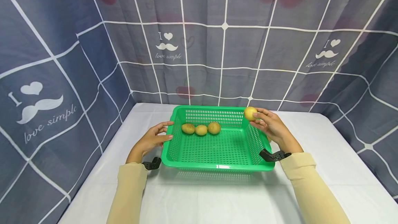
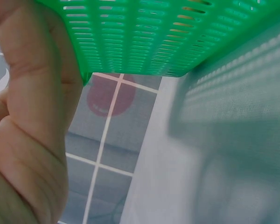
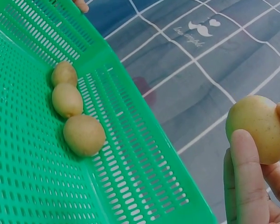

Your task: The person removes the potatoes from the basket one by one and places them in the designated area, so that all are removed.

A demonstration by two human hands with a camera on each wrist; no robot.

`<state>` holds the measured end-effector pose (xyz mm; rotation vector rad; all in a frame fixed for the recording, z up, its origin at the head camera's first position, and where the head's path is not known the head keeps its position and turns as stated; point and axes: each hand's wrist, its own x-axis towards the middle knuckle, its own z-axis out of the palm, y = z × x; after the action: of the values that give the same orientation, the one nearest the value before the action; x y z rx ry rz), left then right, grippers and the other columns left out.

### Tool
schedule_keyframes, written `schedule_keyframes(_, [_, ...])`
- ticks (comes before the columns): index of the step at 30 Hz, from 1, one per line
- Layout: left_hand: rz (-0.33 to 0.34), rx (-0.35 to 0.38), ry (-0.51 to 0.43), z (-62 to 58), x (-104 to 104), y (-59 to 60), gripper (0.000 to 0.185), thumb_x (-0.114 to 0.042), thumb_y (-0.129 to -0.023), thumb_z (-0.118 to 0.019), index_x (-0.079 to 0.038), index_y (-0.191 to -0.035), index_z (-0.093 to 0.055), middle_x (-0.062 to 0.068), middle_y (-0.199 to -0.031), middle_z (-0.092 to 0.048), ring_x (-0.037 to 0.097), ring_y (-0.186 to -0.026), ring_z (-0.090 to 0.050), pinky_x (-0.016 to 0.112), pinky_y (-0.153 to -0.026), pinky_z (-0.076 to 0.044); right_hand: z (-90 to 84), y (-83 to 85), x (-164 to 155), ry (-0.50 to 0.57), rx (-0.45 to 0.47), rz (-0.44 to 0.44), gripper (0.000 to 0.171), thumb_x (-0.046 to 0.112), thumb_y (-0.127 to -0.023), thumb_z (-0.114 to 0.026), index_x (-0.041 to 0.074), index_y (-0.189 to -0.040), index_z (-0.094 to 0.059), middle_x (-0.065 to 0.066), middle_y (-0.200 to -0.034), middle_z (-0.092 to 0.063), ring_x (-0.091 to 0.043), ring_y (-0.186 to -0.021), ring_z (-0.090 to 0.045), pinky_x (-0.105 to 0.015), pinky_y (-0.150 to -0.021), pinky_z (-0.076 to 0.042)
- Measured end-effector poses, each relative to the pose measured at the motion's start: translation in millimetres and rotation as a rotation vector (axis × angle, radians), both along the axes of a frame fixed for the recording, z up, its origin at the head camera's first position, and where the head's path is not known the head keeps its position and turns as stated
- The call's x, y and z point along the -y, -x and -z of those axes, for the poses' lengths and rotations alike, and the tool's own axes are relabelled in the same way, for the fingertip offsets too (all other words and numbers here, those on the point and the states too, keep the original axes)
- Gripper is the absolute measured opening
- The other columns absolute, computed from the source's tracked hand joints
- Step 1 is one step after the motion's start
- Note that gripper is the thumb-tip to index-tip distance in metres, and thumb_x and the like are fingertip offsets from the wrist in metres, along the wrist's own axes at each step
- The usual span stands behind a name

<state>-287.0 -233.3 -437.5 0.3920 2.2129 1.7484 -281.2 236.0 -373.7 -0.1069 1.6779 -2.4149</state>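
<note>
The potato (image 1: pixel 250 113) is pinched between the thumb and fingers of the right hand (image 1: pixel 271 126), held up at the far right corner of the green basket (image 1: pixel 199 165); the right wrist view shows it outside the rim, in front of the curtain (image 1: pixel 202 46). It is yellow, rounded and lightly speckled. The left hand (image 1: pixel 154 137) is spread at the basket's left edge, thumb and index finger parted, their tips resting on the rim. A black mount (image 1: pixel 152 164) sits at the left wrist and a second black mount (image 1: pixel 275 155) at the right, each just beyond the cuff of a pale yellow sleeve (image 1: pixel 129 189).

Inside the basket, three more potatoes lie in a row on its perforated floor, along the slotted far wall and well apart from the held one: the left potato (image 1: pixel 188 128) near the far left corner, the middle potato (image 1: pixel 201 130) just beside it, then the rounder right potato (image 1: pixel 214 128).

The basket stands on the white surface (image 1: pixel 202 196), by its far edge and between its left and right edges. Behind that far edge hangs the grey-blue curtain, with white grid lines, hearts, moustaches and lettering
</note>
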Motion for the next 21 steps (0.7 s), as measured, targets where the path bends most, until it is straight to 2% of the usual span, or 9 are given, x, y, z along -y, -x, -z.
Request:
schedule_keyframes(9, [0.002,-0.010,-0.004,0.7,0,0.4,0.069,-0.014,-0.105,-0.072,-0.005,-0.165,-0.041,0.030,-0.156,-0.035,0.032,-0.123,-0.051,0.035,-0.078,-0.056,7.3,-3.0,-14,-0.014,-0.006,0.006,0.024,-0.003,-0.108,-0.056,0.012,-0.106,-0.074,-0.006,-0.113,-0.065,-0.018,-0.097,-0.070,-0.024,-0.090,-0.060])
schedule_keyframes(16, [0.001,-0.015,0.000,1.3,0,0.4,0.068,-0.014,-0.105,-0.072,-0.005,-0.165,-0.041,0.029,-0.156,-0.034,0.037,-0.131,-0.045,0.033,-0.075,-0.054,11.0,-5.8,-27,0.043,0.026,0.015,0.025,-0.004,-0.108,-0.056,0.011,-0.105,-0.076,-0.007,-0.111,-0.066,-0.019,-0.094,-0.071,-0.025,-0.089,-0.061])
schedule_keyframes(21, [0.008,-0.022,0.001,1.2,0,1.0,0.068,-0.014,-0.105,-0.072,-0.005,-0.165,-0.041,0.027,-0.151,-0.038,0.027,-0.117,-0.051,0.033,-0.075,-0.054,12.4,-8.3,-39,0.049,0.046,0.036,0.026,-0.003,-0.108,-0.056,0.011,-0.103,-0.077,-0.006,-0.109,-0.067,-0.018,-0.094,-0.071,-0.025,-0.089,-0.061])
